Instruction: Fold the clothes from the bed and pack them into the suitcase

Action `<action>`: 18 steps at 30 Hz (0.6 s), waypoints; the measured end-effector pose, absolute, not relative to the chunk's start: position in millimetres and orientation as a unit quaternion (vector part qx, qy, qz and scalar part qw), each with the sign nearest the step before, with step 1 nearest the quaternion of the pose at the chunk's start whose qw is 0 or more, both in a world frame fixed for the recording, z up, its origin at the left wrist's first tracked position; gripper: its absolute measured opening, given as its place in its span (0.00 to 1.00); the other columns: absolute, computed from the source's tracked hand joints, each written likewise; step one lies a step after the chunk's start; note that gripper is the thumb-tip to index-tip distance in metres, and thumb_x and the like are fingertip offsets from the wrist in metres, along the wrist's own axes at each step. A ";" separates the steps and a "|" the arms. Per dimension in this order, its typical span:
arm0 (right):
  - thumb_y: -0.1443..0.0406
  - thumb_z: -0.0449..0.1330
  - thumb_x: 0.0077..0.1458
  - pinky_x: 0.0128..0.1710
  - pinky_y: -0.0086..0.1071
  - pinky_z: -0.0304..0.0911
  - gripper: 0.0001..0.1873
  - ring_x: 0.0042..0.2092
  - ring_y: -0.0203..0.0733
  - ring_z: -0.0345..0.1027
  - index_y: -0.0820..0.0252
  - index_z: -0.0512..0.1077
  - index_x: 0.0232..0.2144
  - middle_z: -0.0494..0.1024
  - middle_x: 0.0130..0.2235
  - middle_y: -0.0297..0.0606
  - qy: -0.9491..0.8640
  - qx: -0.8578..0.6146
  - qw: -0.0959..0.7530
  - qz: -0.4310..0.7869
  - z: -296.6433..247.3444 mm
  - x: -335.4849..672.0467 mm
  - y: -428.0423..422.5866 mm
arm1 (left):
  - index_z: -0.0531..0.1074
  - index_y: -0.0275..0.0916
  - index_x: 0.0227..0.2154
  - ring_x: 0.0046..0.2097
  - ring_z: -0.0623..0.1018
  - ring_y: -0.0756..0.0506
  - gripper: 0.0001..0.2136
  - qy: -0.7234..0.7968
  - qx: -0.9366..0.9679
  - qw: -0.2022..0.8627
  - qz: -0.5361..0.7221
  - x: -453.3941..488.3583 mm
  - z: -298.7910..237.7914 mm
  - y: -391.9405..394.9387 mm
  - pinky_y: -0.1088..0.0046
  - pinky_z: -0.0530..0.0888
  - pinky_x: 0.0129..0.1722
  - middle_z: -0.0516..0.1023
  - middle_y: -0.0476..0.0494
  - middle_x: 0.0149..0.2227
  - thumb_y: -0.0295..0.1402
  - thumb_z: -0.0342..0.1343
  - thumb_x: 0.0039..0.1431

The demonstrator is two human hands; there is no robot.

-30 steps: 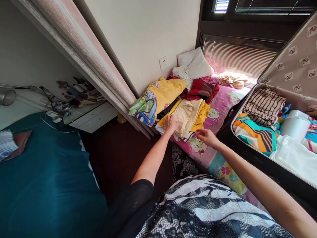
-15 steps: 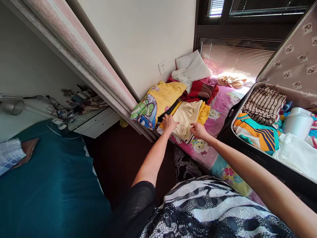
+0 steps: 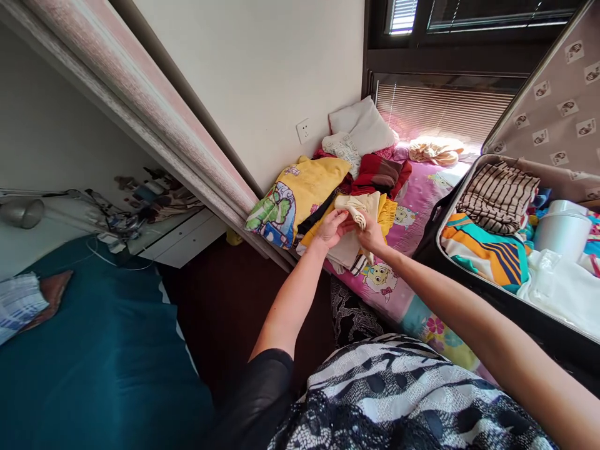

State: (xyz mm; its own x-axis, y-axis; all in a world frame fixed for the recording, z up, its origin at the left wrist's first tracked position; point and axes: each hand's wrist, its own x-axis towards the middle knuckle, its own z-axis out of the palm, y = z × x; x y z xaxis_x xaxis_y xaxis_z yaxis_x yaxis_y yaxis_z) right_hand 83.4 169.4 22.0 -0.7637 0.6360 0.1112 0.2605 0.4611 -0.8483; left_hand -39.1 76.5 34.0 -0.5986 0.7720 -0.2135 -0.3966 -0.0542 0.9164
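Note:
A cream-coloured folded garment is bunched and partly raised above a pile of clothes. My right hand is closed around its near right side. At its left, my left hand has its fingertips together on the cloth, palm turned partly up. Beneath lie yellow clothing and a paler piece of cloth, partly covered by my hands. Left of the pile, a yellow cloth with a cartoon print covers something bulky. A dark red and brown folded garment lies just behind.
An open suitcase at right contains a striped folded garment, a colourful one and a white container. A pink cartoon bedspread lies under the clothes. A white pillow rests against the wall; a teal-covered bed stands at left.
The cream garment has gone from lying flat to being gathered and lifted off the pile. Both my hands have come closer together, with the right hand now closed around it.

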 end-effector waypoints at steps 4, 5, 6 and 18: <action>0.72 0.57 0.48 0.65 0.45 0.69 0.27 0.59 0.52 0.76 0.59 0.79 0.51 0.84 0.52 0.41 -0.798 -0.224 0.235 0.508 75.0 102.8 184.6 | 0.74 0.37 0.47 0.52 0.84 0.42 0.08 0.634 0.122 0.389 0.657 -36.9 35.0 69.6 0.62 0.80 0.56 0.84 0.36 0.49 0.35 0.58 0.71; 0.72 0.57 0.47 0.61 0.43 0.73 0.24 0.55 0.51 0.78 0.60 0.79 0.47 0.85 0.49 0.41 -0.774 -0.212 0.237 0.548 89.7 109.3 186.0 | 0.74 0.37 0.50 0.54 0.83 0.42 0.10 0.659 0.120 0.385 0.635 -34.4 34.8 68.3 0.61 0.80 0.56 0.83 0.34 0.52 0.36 0.56 0.73; 0.71 0.57 0.46 0.56 0.41 0.76 0.21 0.51 0.50 0.79 0.62 0.79 0.44 0.85 0.45 0.41 -0.745 -0.203 0.234 0.591 104.8 116.6 187.3 | 0.74 0.38 0.53 0.57 0.82 0.41 0.12 0.689 0.127 0.360 0.616 -31.5 35.5 66.7 0.61 0.79 0.57 0.81 0.32 0.56 0.37 0.56 0.73; 0.76 0.70 0.47 0.40 0.38 0.82 0.09 0.36 0.45 0.82 0.68 0.81 0.34 0.83 0.33 0.35 -0.698 -0.136 0.084 0.698 274.9 243.2 223.8 | 0.80 0.38 0.55 0.53 0.83 0.32 0.38 0.594 0.546 0.423 0.412 -8.7 116.7 71.4 0.55 0.83 0.50 0.86 0.37 0.47 0.42 0.83 0.37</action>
State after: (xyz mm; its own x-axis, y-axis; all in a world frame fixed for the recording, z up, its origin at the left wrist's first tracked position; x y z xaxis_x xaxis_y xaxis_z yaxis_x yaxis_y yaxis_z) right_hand 243.2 223.8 274.9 -0.9488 0.3075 -0.0723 0.0727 -0.0103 -0.9973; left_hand -8.7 71.4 116.7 -0.0441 0.9976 -0.0532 0.3006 0.0640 0.9516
